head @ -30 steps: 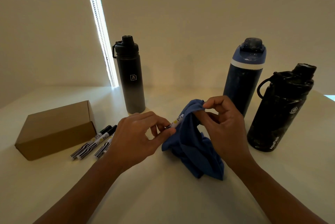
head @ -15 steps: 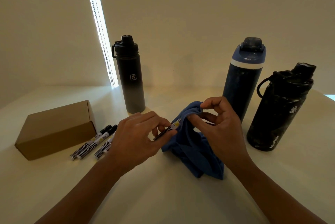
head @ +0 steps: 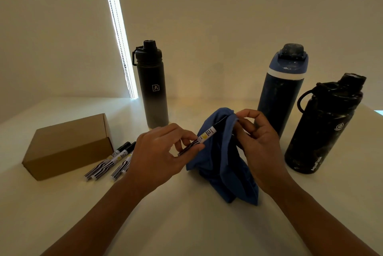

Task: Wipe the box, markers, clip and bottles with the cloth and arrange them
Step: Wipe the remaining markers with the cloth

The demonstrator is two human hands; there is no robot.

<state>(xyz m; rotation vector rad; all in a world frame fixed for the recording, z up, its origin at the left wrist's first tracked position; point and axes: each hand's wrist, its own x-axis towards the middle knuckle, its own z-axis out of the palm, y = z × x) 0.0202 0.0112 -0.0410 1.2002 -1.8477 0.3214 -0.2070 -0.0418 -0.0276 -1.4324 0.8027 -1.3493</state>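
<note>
The table [head: 186, 231] bears a box [head: 68, 146], markers [head: 109, 162], three upright bottles [head: 154, 90] and a blue cloth [head: 230, 181].

1. A closed brown cardboard box [head: 68, 146] lies at the left of the pale surface [head: 186, 224].
2. Loose markers [head: 112, 162] with black-and-white striped barrels lie side by side just beside the box, black caps pointing away.
3. The held marker [head: 207, 134], white-labelled with a yellow patch, tilts upward in the left grip [head: 157, 152], its far end inside the cloth.
4. The blue cloth [head: 223, 168] is bunched, its top fold pinched by the right grip [head: 259, 144] and its lower folds on the surface.
5. Three bottles stand upright at the back: a slim black bottle [head: 154, 94], a blue-lidded bottle [head: 279, 94] and a loop-handled black bottle [head: 319, 131] at far right.
</note>
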